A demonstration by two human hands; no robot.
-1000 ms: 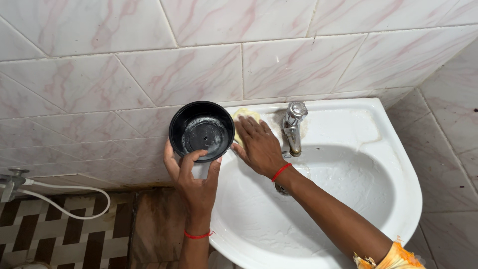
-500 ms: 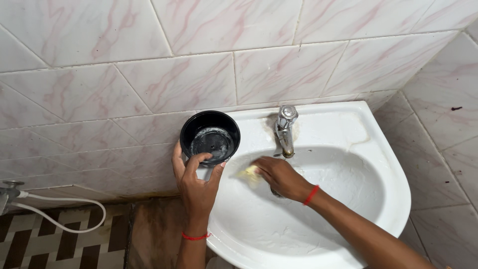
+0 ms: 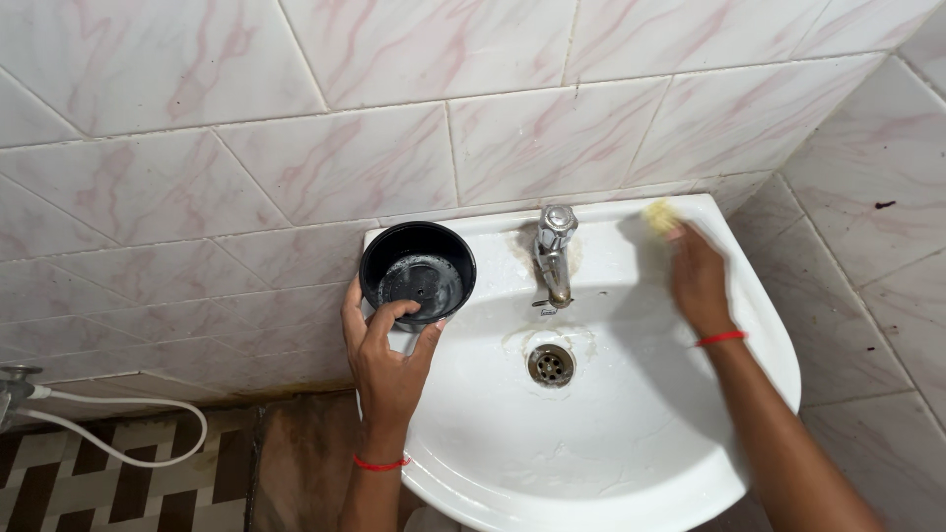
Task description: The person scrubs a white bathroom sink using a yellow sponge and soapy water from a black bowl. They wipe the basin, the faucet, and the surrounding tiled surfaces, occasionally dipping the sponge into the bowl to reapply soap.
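Note:
My left hand holds a small black bowl by its near rim, over the left back corner of a white wall-mounted sink. The bowl's inside looks wet and soapy. My right hand is blurred with motion at the sink's right back corner, gripping a yellow sponge that touches the rim there. Both wrists wear a red thread band.
A chrome tap stands at the middle back of the sink, above the metal drain. Pink-veined tiles cover the wall behind and to the right. A white hose hangs at lower left over a brown-and-cream patterned floor.
My right hand with the sponge moved from the sink's left back rim, down through the basin, to the right back corner. My left hand kept the bowl in place.

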